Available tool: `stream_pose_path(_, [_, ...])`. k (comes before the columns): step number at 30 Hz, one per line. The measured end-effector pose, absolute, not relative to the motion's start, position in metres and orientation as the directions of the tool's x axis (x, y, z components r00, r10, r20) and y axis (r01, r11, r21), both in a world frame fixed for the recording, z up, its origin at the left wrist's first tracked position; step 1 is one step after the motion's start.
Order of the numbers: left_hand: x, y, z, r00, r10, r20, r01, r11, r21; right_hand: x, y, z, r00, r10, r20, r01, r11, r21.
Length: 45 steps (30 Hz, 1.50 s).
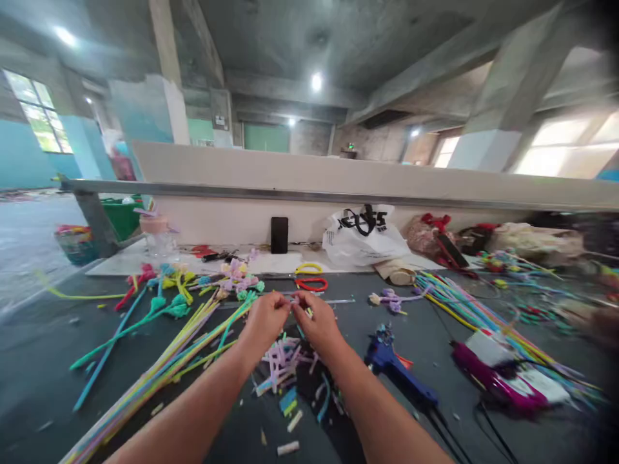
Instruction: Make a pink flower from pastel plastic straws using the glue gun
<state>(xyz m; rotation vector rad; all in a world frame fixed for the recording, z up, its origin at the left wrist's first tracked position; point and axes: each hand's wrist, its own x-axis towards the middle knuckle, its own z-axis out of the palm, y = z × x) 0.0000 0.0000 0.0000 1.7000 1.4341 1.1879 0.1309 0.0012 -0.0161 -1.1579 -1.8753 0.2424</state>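
My left hand point(265, 320) and my right hand point(316, 320) meet above the middle of a dark table point(39, 374), fingers pinched together on a small pale piece of pipe cleaner point(294, 300) between them. Beneath my wrists lies a heap of cut pipe-cleaner scraps point(285, 367) in pink, blue and green. To the left, long pastel pipe cleaners point(159, 367) fan out towards me. Finished pipe-cleaner flowers point(232, 276) lie just beyond my hands.
A blue glue gun point(396, 370) lies right of my right arm, a purple one point(498, 377) further right on more coloured stems point(474, 309). Red and yellow rings point(310, 276), a black phone point(279, 234), a white bag point(362, 237) stand at the back.
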Motion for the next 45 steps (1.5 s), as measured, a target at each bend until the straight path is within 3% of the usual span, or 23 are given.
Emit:
stream_pose_path(11, [0.008,-0.008,-0.009,0.009,0.987,0.162,0.296,-0.158,0.942,0.137,0.007,-0.019,-0.25,0.786,0.565,0.538,0.598,-0.594])
stream_pose_path(16, [0.006,-0.014,0.005,0.014,0.995,0.102,0.178,-0.102,0.979,0.155,0.02,-0.024,-0.099,0.818,0.566,0.448,0.545,-0.709])
stream_pose_path(20, [0.001,-0.016,0.02,0.036,0.998,0.05,0.11,-0.054,0.993,0.166,0.023,-0.018,0.023,0.851,0.525,0.282,0.498,-0.82])
stream_pose_path(25, [0.001,-0.015,0.018,0.045,0.998,0.042,0.075,-0.045,0.996,0.15,0.009,-0.014,-0.13,0.892,0.433,-0.011,0.436,-0.9])
stream_pose_path(29, [0.006,-0.017,0.011,0.072,0.996,0.05,0.058,-0.054,0.997,0.141,0.003,-0.016,-0.21,0.907,0.366,-0.152,0.339,-0.928])
stream_pose_path(45, [0.007,-0.016,0.008,0.135,0.991,0.014,-0.007,-0.014,1.0,0.145,0.003,-0.01,-0.269,0.929,0.254,-0.303,0.169,-0.938])
